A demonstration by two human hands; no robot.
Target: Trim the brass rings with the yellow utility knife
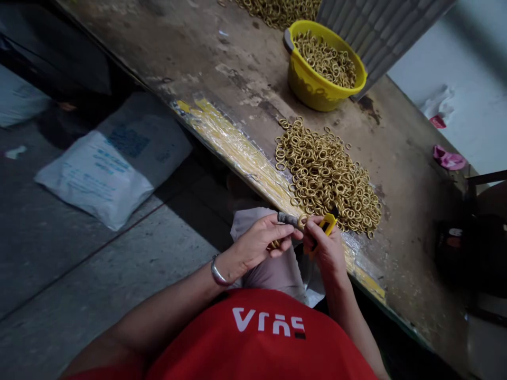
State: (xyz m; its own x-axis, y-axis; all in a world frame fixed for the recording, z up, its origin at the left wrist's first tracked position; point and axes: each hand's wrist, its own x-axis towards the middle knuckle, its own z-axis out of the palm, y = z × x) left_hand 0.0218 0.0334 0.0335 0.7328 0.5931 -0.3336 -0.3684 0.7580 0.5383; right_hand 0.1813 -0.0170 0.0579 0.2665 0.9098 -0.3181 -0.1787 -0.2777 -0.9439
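Observation:
My left hand [263, 240] is closed around a dark grey, rough-looking rod [288, 218], with a few brass-coloured rings [274, 244] tucked under its curled fingers. One gold ring [302, 220] sits at the right end of the rod, between my two hands. In my right hand [327, 248] is a yellow utility knife [328, 224], its dark tip pointing up and away from me. The fingertips of that hand are at the single ring; their exact contact is too small to make out. Just beyond my hands lies a heap of loose gold rings [325, 177] on the worktable [245, 100].
A yellow basin [317, 95] full of similar rings stands farther back, beside a grey ridged panel [380, 37]. Another ring pile [277, 10] lies at the far edge. Yellow tape [237, 153] covers the table's near edge. A white sack [99, 169] rests on the floor at left.

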